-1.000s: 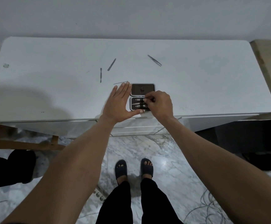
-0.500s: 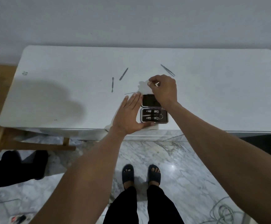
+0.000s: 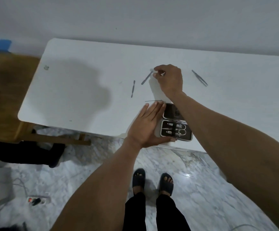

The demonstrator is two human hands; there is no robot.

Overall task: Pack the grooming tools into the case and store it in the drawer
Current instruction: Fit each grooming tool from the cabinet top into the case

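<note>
A small open case [image 3: 187, 137] lies at the white table's [image 3: 78, 90] front edge, with clippers and scissors strapped in its lower half and its dark lid [image 3: 169, 110] folded back. My left hand [image 3: 146, 126] lies flat against the case's left side, thumb along its front edge. My right hand [image 3: 169, 79] reaches across the case, its thumb and forefinger pinched on the upper end of a flat metal file [image 3: 146, 79], which still lies on the table. A double-ended pusher [image 3: 133, 88], a thin needle tool [image 3: 153, 100] and tweezers [image 3: 199, 77] lie loose.
A wooden bench [image 3: 7, 97] stands left of the table, with a dark bundle [image 3: 27, 152] under it. A power strip [image 3: 36, 200] and cables lie on the marble floor. My sandalled feet [image 3: 152, 182] stand in front of the table. A wall runs behind it.
My right hand left the case, rose past the lid and moved left to the flat file. My left hand stayed by the case. The camera view shifted right and tilted.
</note>
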